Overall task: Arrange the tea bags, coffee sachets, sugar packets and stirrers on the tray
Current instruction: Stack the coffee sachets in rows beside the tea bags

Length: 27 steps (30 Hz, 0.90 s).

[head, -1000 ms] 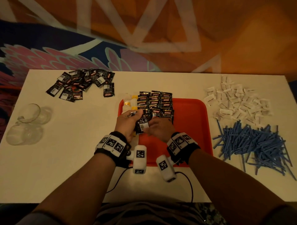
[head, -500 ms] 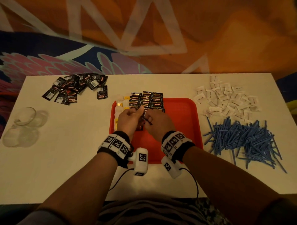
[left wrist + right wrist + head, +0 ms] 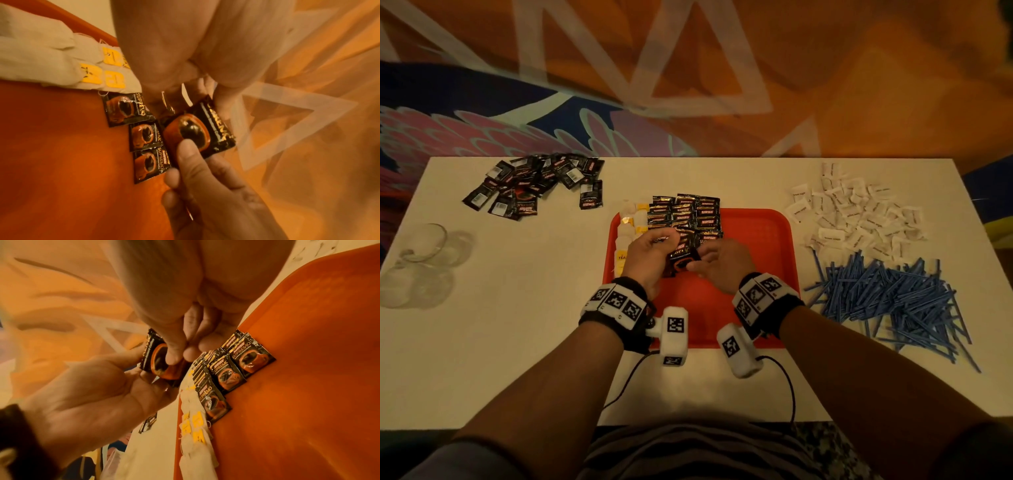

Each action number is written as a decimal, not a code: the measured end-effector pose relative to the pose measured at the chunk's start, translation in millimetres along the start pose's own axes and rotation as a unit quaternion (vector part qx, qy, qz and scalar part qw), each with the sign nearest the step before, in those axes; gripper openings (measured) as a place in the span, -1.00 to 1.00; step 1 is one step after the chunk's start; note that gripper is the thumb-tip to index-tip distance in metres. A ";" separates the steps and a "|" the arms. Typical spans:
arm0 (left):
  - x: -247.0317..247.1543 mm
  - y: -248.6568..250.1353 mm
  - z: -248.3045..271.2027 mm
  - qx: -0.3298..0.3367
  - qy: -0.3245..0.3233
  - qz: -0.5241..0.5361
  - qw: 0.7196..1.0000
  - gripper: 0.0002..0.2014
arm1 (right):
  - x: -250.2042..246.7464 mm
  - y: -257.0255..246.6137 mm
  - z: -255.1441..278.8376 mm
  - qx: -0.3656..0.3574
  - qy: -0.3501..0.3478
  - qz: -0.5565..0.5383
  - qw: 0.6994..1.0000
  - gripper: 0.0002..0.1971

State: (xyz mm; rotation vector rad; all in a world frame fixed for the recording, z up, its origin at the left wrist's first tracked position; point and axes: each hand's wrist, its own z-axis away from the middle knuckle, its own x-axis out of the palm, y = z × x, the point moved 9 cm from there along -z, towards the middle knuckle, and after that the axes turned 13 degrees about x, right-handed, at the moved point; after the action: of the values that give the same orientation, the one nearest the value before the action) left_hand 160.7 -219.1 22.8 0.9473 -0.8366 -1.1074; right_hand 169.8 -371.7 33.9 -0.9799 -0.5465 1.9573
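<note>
Writing: sachets read "KOPIKO SUPREMO"; yellow tea tags partly legible, "TEA".
Tray (image 3: 756, 240): red, on white table (image 3: 534, 342); holds tea bags (image 3: 626, 233) along left edge, coffee sachets (image 3: 688, 216) in overlapping rows beside them.
L hand (image 3: 647, 257): grips a small stack of sachets over tray.
R hand (image 3: 722, 265): thumb + fingers pinch top sachet (image 3: 197, 128) of that stack.
Off tray: loose sachet pile (image 3: 534, 185) far left; sugar packets (image 3: 859, 212) right; blue stirrers (image 3: 893, 301) in front of them.

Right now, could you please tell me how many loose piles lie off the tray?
3: coffee sachets at the far left, sugar packets at the far right, and stirrers on the right, nearer the person than the sugar. None seems hidden.
</note>
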 end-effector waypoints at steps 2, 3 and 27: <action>-3.3 -7.7 -2.5 -0.006 0.020 -0.016 1.000 -0.92 | 7.8 6.0 -0.7 0.007 -0.015 -0.003 1.000 -0.86; -5.9 -10.7 -4.0 -0.001 0.031 -0.033 0.999 -0.92 | 9.7 8.4 -1.3 0.009 -0.009 0.001 1.000 -0.86; -22.2 -37.5 -22.3 0.140 -0.259 -0.757 0.582 -0.33 | 30.2 54.4 -81.3 0.184 0.075 0.034 0.979 -0.80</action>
State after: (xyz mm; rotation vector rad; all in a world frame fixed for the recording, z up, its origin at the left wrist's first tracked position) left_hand 162.6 -199.4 -22.0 1.6979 -0.4833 -2.9279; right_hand 198.1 -374.9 -64.4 -0.9058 -0.0599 1.9352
